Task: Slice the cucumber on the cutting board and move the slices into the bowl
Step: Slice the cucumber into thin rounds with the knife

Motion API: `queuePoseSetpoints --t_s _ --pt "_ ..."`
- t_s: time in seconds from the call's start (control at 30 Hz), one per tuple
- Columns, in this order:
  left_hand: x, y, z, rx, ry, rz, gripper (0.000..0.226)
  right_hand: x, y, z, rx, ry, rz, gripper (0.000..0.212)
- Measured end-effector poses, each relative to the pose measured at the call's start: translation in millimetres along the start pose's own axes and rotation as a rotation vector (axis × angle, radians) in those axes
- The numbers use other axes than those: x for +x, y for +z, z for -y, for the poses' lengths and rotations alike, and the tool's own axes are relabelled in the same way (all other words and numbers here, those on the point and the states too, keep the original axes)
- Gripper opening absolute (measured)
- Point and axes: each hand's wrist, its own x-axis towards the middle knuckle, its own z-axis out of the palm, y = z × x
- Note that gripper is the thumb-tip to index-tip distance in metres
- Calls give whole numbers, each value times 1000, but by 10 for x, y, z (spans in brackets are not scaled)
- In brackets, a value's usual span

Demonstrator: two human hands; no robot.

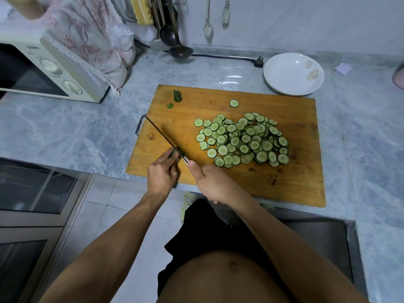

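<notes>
Slicing is nearly over, as far as I am judging it from the head view: my left hand (162, 171) is pinching the last green stub of the cucumber (175, 152) at the near left of the cutting board (284, 182), fingers curled tight round it, while my right hand (209, 182) is wrapping the handle of the knife (166, 139), thumb lying along the top, the blade angling away across the board's left edge and pressing right beside the stub. The slices (242, 139) are lying in a broad heap at the board's middle and right, one stray round (234, 103) sitting apart beyond them (and two dark green offcuts (177, 96) near the far left corner). The bowl (293, 73) is waiting white and unfilled just past the board's far right corner, so I am counting the whole transfer as not yet started. What is remaining, I am reckoning, is a final cut or two, then gathering the heap across.
</notes>
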Motion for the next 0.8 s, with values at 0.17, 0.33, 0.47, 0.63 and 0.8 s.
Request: queuePoseSetpoints --t_s 0.17,0.33,0.47,0.63,0.8 --pt "-19 -8 -8 3 16 -11 31 107 46 -10 -18 -37 -35 70" --pt "-38 18 -40 -27 -1 -55 30 144 34 -110 -15 -37 -62 67" --pt "-42 -5 -59 -59 -51 -60 29 95 -116 -251 27 -20 -46 63" --pt "17 -163 -186 -142 -61 -157 26 -62 -431 -412 -182 -158 -118 57" --pt "254 -362 -573 -137 296 -257 18 -149 -701 -532 -529 -145 -197 49"
